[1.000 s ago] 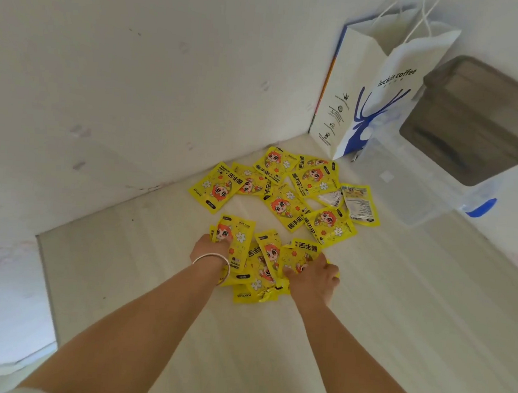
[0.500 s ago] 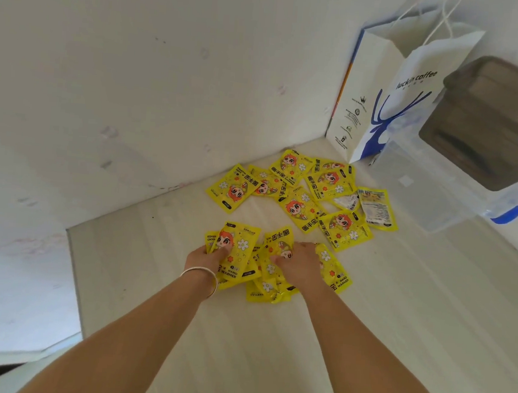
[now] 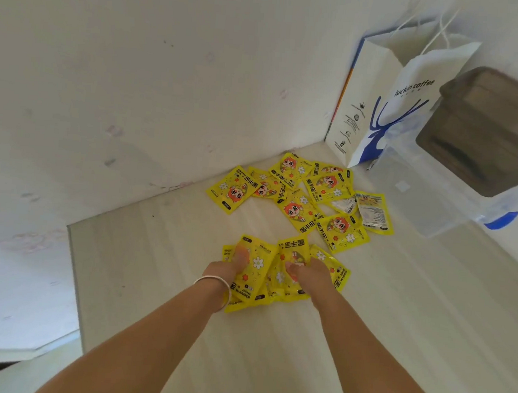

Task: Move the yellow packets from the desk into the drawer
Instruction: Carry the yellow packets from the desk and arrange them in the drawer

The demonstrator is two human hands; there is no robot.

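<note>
Several yellow hand-warmer packets lie on the pale desk (image 3: pixel 269 367). A near bunch of packets (image 3: pixel 257 266) is gathered under both my hands. My left hand (image 3: pixel 225 269), with a silver bracelet on its wrist, presses on the bunch's left side, thumb on top of a packet. At the right side my right hand (image 3: pixel 307 273) has its fingers curled over the packets. A second scatter of packets (image 3: pixel 300 210) lies farther back near the wall corner. No drawer is in sight.
A white paper coffee bag (image 3: pixel 386 104) with a blue deer print stands in the back corner. A clear plastic bin (image 3: pixel 421 203) with a blue latch sits to its right, a dark wooden box (image 3: pixel 489 133) above it. The desk's left edge (image 3: pixel 73 274) meets the wall.
My right hand slid left from the bunch's right edge onto its middle, pushing the packets together. The left hand stayed on the left side. The camera view shifted slightly.
</note>
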